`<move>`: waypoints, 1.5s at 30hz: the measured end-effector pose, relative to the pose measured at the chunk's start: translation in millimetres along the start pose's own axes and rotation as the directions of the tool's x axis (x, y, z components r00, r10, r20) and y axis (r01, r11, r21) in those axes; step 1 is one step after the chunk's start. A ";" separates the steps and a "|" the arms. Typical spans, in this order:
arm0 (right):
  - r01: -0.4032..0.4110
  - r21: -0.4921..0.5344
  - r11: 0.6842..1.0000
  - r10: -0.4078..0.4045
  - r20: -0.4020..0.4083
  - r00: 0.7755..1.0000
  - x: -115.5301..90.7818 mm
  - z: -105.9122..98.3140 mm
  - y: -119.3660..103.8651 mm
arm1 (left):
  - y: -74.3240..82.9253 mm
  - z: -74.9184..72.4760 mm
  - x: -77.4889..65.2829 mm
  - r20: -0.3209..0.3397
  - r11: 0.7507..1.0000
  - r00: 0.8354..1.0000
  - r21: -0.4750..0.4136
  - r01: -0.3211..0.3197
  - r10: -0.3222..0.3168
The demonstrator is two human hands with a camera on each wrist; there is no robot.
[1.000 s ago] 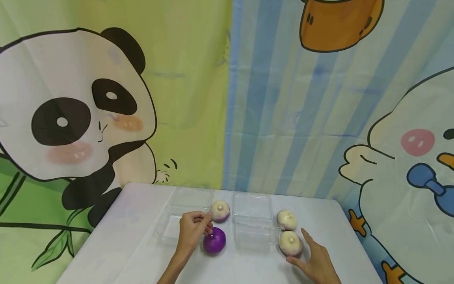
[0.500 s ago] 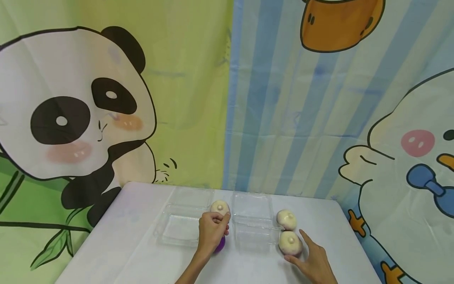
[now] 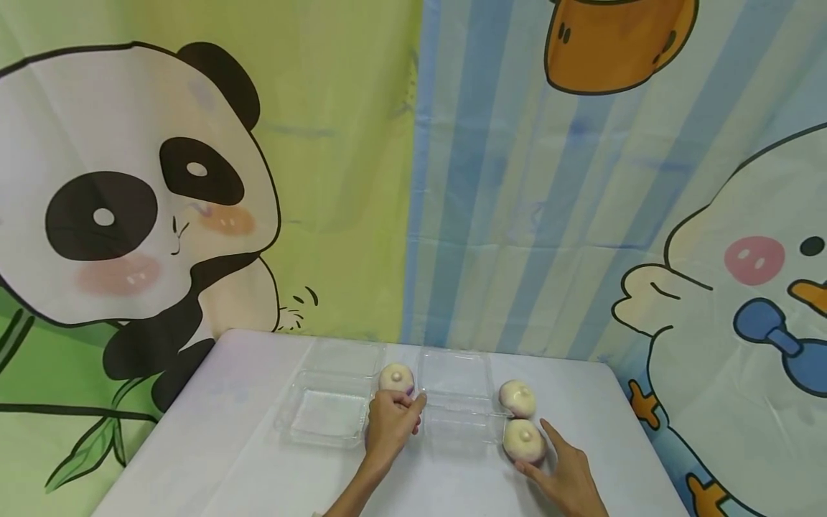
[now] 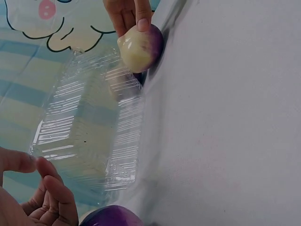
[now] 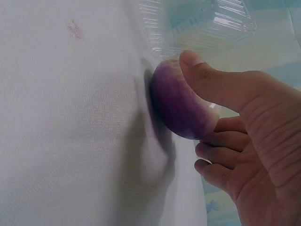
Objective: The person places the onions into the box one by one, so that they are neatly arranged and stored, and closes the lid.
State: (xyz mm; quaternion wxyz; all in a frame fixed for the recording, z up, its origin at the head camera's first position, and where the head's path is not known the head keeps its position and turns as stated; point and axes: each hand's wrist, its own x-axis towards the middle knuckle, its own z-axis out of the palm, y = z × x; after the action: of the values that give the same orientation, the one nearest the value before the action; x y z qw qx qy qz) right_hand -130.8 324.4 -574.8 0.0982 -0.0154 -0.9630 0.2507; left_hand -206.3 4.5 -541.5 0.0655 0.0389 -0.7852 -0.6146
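My right hand (image 3: 568, 474) holds a white-and-purple turnip (image 3: 524, 440), thumb on one side and fingers on the other; the right wrist view shows its purple underside (image 5: 178, 99). Touching it behind is a second turnip (image 3: 517, 398). My left hand (image 3: 390, 429) has curled fingers, thumb and index tips together, close to the left edge of the right clear plastic clamshell box (image 3: 461, 429). Nothing shows between those tips in the left wrist view. Below that hand (image 4: 42, 197) lies a purple round turnip (image 4: 113, 217), hidden in the head view.
To the left, another clear clamshell box (image 3: 326, 416) lies with its lid folded back. A third turnip (image 3: 396, 378) sits between the two boxes. Behind the white table (image 3: 258, 402) hangs a curtain (image 3: 349, 215) with cartoon prints.
My left hand has moved right, from beside the purple turnip to over it, covering it in the head view. My right hand has stayed at its turnip.
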 end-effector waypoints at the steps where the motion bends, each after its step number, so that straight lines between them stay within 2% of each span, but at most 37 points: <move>1: -0.002 -0.001 1.000 0.002 0.003 1.000 -0.1 0.4 0.1 | -0.8 0.5 -0.2 0.007 1.000 1.000 -0.002 0.004 -0.004; 11: -0.003 0.007 1.000 0.003 0.004 1.000 2.0 0.8 -1.5 | 1.6 -1.5 -4.9 0.090 0.985 0.993 -0.147 0.087 -0.074; 19: -0.054 0.014 0.998 0.054 0.039 0.998 3.9 2.5 -3.4 | 3.9 -1.0 -14.3 0.086 0.983 0.991 -0.144 0.116 -0.104; 31: -0.003 0.060 0.998 0.003 -0.001 1.000 3.7 12.7 -3.5 | -3.7 0.8 -26.8 0.074 0.974 0.989 -0.177 0.142 -0.130; 39: 0.000 0.082 0.997 0.001 -0.012 1.000 2.2 13.8 -2.4 | -8.0 -1.0 -34.1 0.088 0.976 0.987 -0.160 0.148 -0.135; 45: -0.032 0.116 0.993 0.032 -0.004 0.999 2.6 14.3 -0.7 | -10.8 -0.4 -35.8 0.079 0.985 0.991 -0.125 0.118 -0.108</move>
State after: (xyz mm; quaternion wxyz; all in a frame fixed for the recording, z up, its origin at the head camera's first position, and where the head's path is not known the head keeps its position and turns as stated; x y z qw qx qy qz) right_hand -136.2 317.1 -586.3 0.0976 -0.0258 -0.9460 0.3079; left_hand -171.0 6.7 -553.8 0.0044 0.0569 -0.7419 -0.6681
